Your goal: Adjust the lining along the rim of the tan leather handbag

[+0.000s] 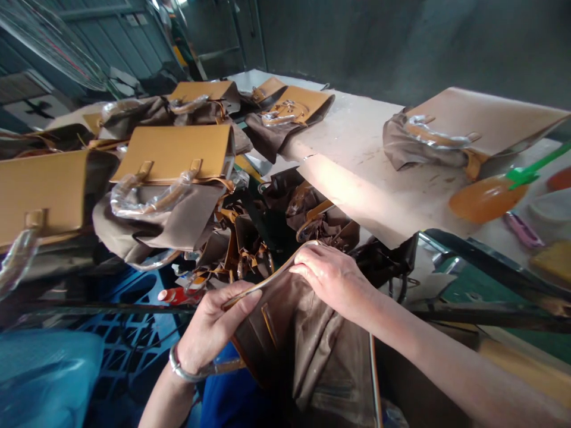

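Observation:
A brown handbag [321, 351] with a light-edged rim lies in front of me, its lining and a zip pocket showing. My left hand [218, 327] pinches the rim at its left end, thumb on top. Farther along the same rim, my right hand [332, 276] is closed on the edge with its fingers bent over it. The rim curves upward between the two hands. Part of a tan handle [227, 365] shows below my left wrist. The bag's lower part runs out of view.
Tan-and-brown handbags with plastic-wrapped handles [173, 172] stand at the left and back. Another bag [482, 125] lies on the pale table [352, 131] at the right, near an orange bottle with a green nozzle [486, 199]. Blue crates [129, 339] and a red bottle [181, 295] are at lower left.

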`<state>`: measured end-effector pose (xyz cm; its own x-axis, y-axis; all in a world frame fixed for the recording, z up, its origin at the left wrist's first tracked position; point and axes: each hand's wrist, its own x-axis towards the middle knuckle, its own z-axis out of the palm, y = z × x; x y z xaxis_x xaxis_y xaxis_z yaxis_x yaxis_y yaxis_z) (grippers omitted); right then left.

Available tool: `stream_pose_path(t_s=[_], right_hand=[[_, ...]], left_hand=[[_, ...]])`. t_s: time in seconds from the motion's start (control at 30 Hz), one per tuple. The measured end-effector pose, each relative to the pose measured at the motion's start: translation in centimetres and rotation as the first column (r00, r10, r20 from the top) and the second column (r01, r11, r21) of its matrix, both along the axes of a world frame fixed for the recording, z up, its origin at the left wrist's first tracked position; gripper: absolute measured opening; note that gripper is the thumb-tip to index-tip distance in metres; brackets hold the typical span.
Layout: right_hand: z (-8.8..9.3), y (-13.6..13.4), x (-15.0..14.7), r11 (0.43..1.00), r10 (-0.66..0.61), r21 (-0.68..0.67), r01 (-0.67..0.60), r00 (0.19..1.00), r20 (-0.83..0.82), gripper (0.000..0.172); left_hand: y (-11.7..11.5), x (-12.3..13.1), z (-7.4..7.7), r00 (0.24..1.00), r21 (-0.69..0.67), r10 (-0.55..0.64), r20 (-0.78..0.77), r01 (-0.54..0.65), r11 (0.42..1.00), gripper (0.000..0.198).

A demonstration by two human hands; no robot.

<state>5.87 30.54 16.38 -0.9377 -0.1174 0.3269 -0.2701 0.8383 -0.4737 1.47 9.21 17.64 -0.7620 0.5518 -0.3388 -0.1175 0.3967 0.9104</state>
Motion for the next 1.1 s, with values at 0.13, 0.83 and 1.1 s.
stream_pose_path(t_s=[0.13, 0.83, 1.1], right_hand=[[-0.1, -0.1, -0.1, 1.0, -0.023, -0.015, 0.023, 1.0, 0.017, 0.017], [0.5, -0.3, -0.3, 1.0, -0.012, 0.007, 0.011, 0.985, 0.174, 0.012], [0.6, -0.4, -0.1, 1.0, -0.026, 0.016, 0.024, 0.979, 0.202, 0.012]], left_hand=[[-0.1, 0.1, 0.0, 1.0, -0.013, -0.006, 0.018, 0.007, 1.0, 0.031], [0.1, 0.1, 1.6, 0.996, -0.104, -0.093, -0.001, 0.092, 0.99, 0.041], [0.0, 0.0, 2.1, 0.987, -0.027, -0.149, -0.053, 0.147, 0.989, 0.034]])
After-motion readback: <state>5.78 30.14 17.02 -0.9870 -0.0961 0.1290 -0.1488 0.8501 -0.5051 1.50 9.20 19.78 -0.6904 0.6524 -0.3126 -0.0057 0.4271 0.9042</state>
